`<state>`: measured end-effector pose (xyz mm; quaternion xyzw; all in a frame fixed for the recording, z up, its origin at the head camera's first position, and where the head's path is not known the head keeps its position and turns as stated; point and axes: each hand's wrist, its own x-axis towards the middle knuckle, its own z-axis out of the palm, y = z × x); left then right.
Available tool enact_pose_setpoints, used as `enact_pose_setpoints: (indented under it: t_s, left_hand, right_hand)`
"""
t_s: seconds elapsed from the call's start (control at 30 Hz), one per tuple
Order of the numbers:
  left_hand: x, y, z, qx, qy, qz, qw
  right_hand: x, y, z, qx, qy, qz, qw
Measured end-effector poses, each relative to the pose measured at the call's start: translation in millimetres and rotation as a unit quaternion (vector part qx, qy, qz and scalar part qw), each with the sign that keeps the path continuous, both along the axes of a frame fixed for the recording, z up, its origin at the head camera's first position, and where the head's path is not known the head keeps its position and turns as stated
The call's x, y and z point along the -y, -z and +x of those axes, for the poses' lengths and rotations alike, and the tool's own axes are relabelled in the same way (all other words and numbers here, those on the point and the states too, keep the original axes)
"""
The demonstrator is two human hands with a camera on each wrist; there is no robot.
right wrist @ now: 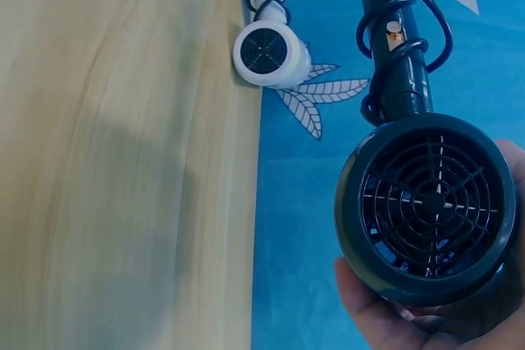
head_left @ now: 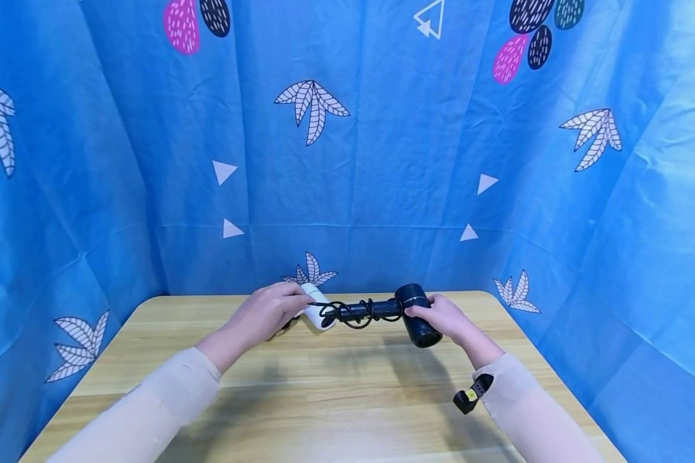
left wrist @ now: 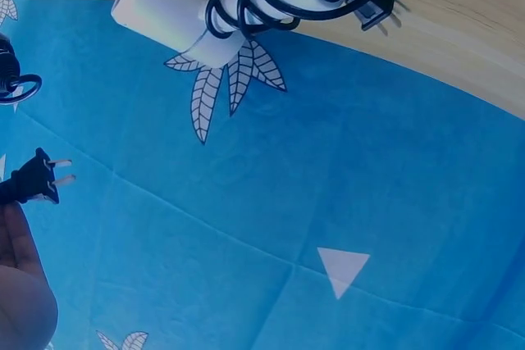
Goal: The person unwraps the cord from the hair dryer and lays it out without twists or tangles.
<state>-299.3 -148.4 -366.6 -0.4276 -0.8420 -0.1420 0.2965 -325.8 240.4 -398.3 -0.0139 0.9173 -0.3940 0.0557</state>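
My right hand (head_left: 444, 316) grips a black hair dryer (head_left: 419, 329) by its barrel, above the table. Its handle points left, with the black cord (head_left: 356, 323) wound loosely around it. The round intake grille (right wrist: 433, 206) faces the right wrist camera. At the cord's end, the fingers of my left hand (head_left: 266, 314) pinch a black two-pin plug (left wrist: 34, 178). Behind the black dryer's handle, a white hair dryer (head_left: 318, 314) lies at the table's back edge, partly hidden in the head view. A black cord (left wrist: 242, 6) wraps its handle too, with its plug (left wrist: 377, 10) beside it.
The light wooden table (head_left: 324, 399) has rounded back corners. Blue patterned curtains (head_left: 382, 161) hang close behind it and along both sides. A black wrist strap device (head_left: 469, 395) sits on the right sleeve.
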Motion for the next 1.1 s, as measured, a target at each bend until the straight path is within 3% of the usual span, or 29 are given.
enact_pose_setpoints:
  t_s: [0.63,1.1]
  left_hand:
    - [-4,-13.7,-7.5,-0.059,-0.007,0.048,0.9971]
    - [-10,-20.3,-19.3,-0.077,-0.010,0.083,0.9936]
  right_hand:
    - [4,0.6,4.0,0.009,-0.005,0.005,1.000]
    - [3,1.1,5.4,0.017,-0.014,-0.009,1.000]
